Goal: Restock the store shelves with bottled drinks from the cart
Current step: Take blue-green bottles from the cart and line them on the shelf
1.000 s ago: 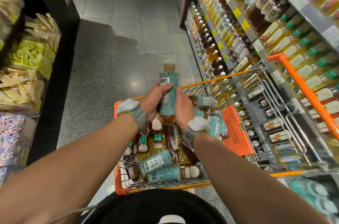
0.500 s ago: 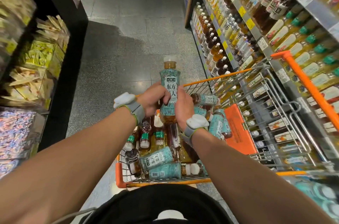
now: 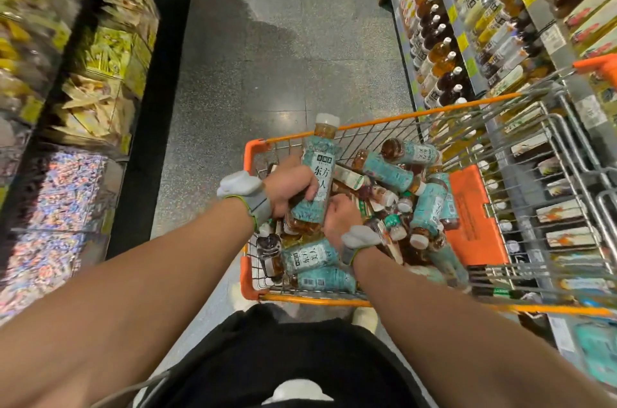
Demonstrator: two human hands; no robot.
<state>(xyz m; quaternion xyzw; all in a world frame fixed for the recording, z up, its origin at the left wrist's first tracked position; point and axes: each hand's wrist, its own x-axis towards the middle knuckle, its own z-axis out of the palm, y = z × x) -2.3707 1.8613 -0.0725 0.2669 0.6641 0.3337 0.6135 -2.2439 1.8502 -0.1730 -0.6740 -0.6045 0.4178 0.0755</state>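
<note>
Head view: left hand (image 3: pixel 289 187) grips teal bottle (image 3: pixel 318 163) labelled 东方.

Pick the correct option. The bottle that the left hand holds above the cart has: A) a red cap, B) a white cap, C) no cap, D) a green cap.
B: the teal-labelled bottle in the left hand ends in a white cap, above the cart.

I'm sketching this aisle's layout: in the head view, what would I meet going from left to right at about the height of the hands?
Snack shelves → left hand → bottle it holds → orange flap in the cart → drink shelves.
</note>
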